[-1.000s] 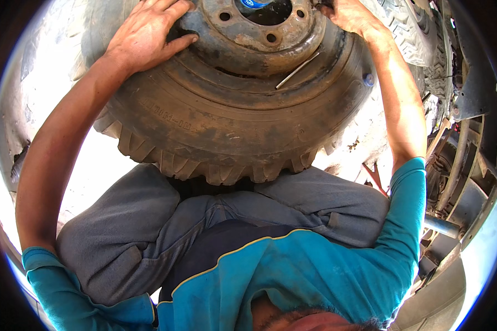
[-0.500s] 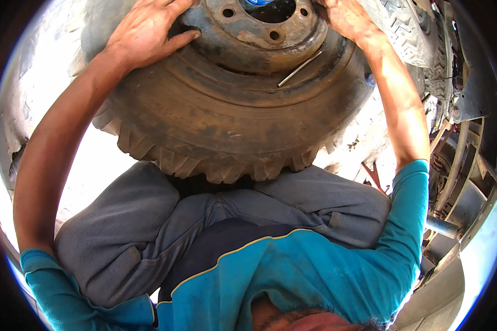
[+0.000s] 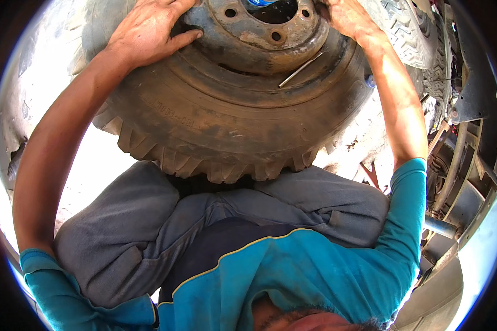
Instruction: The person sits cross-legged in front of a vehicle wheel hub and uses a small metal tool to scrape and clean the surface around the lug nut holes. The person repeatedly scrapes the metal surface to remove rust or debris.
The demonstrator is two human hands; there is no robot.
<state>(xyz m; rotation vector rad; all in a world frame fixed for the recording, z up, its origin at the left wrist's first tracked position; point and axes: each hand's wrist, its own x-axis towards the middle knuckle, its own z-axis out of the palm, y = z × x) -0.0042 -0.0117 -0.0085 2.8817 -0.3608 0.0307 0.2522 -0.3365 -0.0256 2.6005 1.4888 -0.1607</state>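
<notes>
Two hands: both are laid on one big wheel, at the top of the view.
Left hand [image 3: 149, 33]: palm flat on the rusty steel rim [image 3: 248, 44], fingers spread over the rim's edge, thumb stretched out sideways along it; nothing is clamped in the grip.
Right hand [image 3: 345, 16]: pressed on the far side of the rim, partly cut off by the picture's edge; whether its fingers are curled or spread I cannot tell.
Tyre [image 3: 226, 127]: dusty, brown, with deep tread lugs; it lies just below both sets of fingers and its lower edge touches the person's knees.
Rim holes: several bolt holes sit between the two hands, around a dark centre opening.
Metal rod [image 3: 300, 69]: thin, pale, lying slantwise on the tyre wall, just below the right fingers and not touched by them.
Trousers [image 3: 149, 220]: grey, folded legs well below the fingers, under the tyre.
Shirt [image 3: 292, 270]: teal with a yellow seam, nearest the camera.
Vehicle underside [image 3: 458, 165]: rusty metal parts, beside the right forearm.
</notes>
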